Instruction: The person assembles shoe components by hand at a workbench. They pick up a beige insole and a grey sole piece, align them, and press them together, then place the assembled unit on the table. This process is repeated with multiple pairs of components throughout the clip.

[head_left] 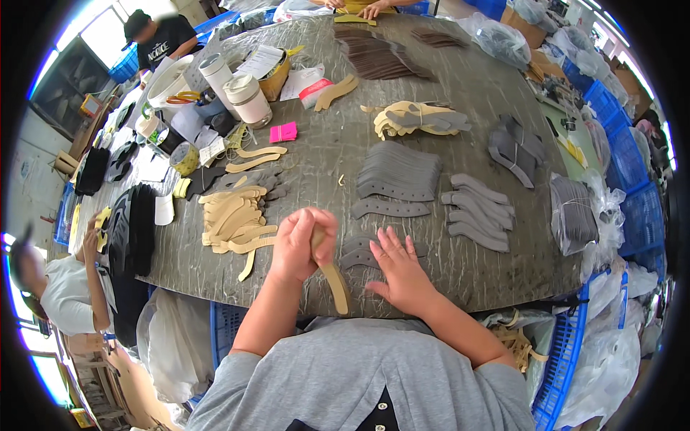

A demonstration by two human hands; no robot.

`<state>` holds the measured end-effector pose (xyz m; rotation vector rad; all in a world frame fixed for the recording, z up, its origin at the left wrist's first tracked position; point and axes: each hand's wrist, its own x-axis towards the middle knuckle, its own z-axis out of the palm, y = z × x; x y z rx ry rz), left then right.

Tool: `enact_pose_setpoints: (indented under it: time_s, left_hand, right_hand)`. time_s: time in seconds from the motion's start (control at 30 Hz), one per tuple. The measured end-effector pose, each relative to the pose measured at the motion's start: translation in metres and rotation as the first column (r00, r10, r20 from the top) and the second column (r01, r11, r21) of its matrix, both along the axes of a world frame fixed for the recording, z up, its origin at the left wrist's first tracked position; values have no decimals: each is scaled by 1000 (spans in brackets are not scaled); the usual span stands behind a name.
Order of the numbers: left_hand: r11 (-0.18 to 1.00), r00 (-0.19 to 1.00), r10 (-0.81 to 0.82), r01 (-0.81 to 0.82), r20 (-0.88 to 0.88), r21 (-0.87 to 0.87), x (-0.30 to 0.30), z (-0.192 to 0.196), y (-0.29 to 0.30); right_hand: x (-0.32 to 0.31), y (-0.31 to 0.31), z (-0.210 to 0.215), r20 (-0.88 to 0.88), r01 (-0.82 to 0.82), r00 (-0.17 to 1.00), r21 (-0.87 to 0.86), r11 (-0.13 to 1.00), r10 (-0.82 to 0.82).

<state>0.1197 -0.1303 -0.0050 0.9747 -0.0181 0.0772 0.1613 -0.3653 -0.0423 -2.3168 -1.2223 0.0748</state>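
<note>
My left hand (305,246) grips a long, curved tan strip (336,291); my right hand (404,279), spread wide over a curved grey piece (357,251), should press evenly.

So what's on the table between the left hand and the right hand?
In the head view, curved grey material lies between the left hand and the right hand, partly hidden by the right hand's fingers.
</note>
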Motion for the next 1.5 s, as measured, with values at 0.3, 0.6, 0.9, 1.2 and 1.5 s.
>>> enact_pose_setpoints:
  time_s: [0.3,0.6,0.9,1.2,1.5]
  left_hand:
    - [627,966,-146,-78,215,775,2,32,-58]
    - [512,958,-149,-136,244,848,4,26,-52]
    - [439,898,-224,-254,378,862,4,30,-55]
    - [467,947,-39,-266,320,843,14,57,-42]
    - [586,984,102,62,-149,808,-5,49,-19]
  right_hand:
    - [15,9,65,-943,489,259,313,814,207]
    - [7,9,72,-865,396,469,384,834,175]
    - [4,8,62,-843,413,507,420,808,180]
    - [19,-2,57,-820,466,305,572,675,485]
    - [49,-59,46,-474,871,280,492,-13,835]
